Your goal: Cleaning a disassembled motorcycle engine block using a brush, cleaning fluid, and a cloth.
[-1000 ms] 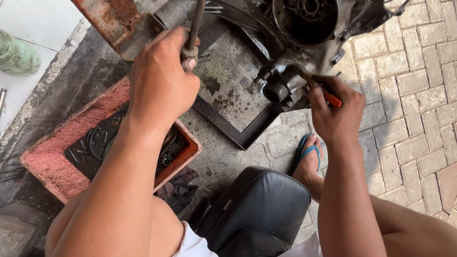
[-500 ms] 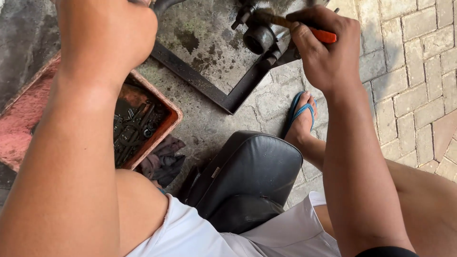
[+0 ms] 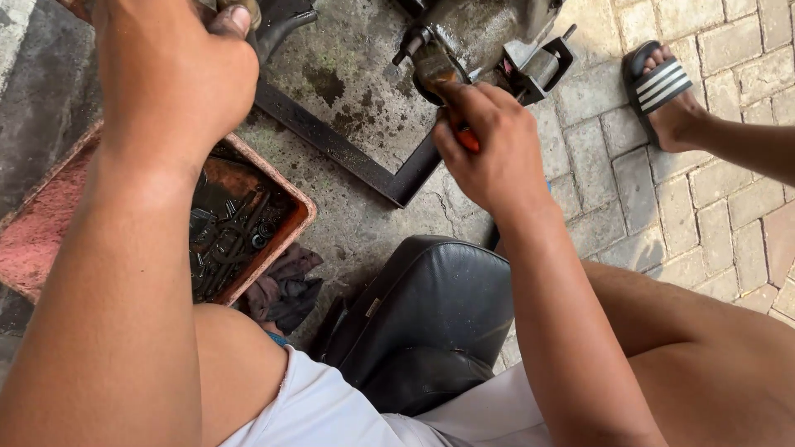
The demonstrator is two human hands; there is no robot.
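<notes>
My left hand [image 3: 170, 70] is closed around a dark metal bar [image 3: 277, 29] at the top edge; only its lower end shows. Gripping an orange-handled tool [image 3: 468, 139], my right hand [image 3: 493, 149] holds its tip against a greasy grey engine part [image 3: 489, 33] that rests on the stained concrete. Most of the tool's shaft is hidden by my fingers. A black metal frame [image 3: 348, 153] lies on the ground between my two hands.
A reddish tray [image 3: 286, 236] of dark bolts and small parts sits at the left, with a dark rag [image 3: 286, 285] beside it. I sit on a black padded seat [image 3: 431, 323]. Another person's foot in a striped sandal [image 3: 662, 87] rests on the paving at the upper right.
The view has swung, so both hands and the engine part now sit further left and lower. A second sandalled foot has come into view at upper right. Both grips are unchanged.
</notes>
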